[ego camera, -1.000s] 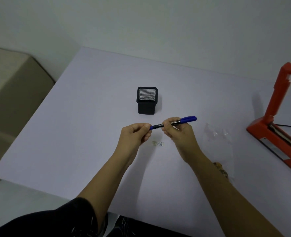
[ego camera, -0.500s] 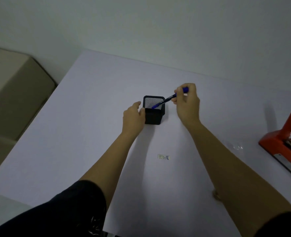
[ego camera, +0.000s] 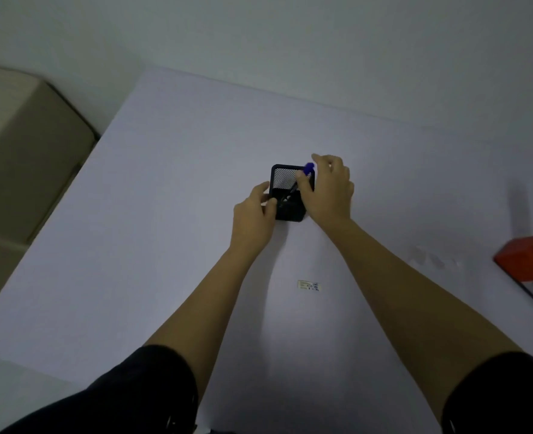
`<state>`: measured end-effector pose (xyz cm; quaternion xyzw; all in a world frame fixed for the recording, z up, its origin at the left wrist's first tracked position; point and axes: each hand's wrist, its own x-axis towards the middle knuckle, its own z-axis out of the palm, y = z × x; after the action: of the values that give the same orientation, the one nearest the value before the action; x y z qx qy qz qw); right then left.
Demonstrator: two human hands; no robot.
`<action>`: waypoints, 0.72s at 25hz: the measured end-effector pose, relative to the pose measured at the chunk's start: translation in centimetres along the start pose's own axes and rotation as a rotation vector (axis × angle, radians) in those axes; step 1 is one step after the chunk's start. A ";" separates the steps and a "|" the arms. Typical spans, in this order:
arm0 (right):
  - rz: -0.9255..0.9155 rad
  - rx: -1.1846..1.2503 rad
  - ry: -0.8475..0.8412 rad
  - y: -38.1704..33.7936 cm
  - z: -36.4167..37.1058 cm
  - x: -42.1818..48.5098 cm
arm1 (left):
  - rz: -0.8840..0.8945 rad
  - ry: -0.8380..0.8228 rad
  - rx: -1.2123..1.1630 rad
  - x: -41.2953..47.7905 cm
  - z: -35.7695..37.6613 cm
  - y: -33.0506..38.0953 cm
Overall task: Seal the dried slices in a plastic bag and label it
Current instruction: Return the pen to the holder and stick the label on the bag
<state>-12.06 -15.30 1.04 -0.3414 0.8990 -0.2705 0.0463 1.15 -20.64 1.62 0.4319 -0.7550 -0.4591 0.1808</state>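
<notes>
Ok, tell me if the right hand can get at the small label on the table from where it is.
Probably yes. The label lies bare on the table, nothing covering it, just inside the right forearm. But the right hand is at the mesh holder with the pen.

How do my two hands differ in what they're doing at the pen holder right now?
The left hand grips the outer left side of the black mesh pen holder, steadying it; the right hand is above its right rim. The left hand touches only the holder, whereas the right hand pinches the blue pen, which leans tip-down into the holder. Both reach across the table with bare forearms.
</notes>
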 end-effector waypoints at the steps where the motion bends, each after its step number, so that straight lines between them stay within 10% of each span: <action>1: 0.008 0.047 0.001 0.5 -0.4 -0.1 | 0.011 0.045 -0.005 -0.2 -0.2 -0.1; 4: 0.023 0.269 0.092 3.4 -2.0 -3.0 | 0.098 0.232 -0.021 -2.2 -0.3 -1.4; 10: 0.024 0.239 -0.277 9.6 -1.0 -16.1 | 0.318 -0.250 0.268 -8.6 3.9 -7.5; 18: -0.048 0.107 -0.233 9.7 0.1 -17.2 | 0.443 -0.233 0.403 -9.8 5.5 -7.8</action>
<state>-4.63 1.69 -5.78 -0.3891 0.8632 -0.2777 0.1621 6.78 -11.26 -6.65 0.2287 -0.9221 -0.2961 0.0993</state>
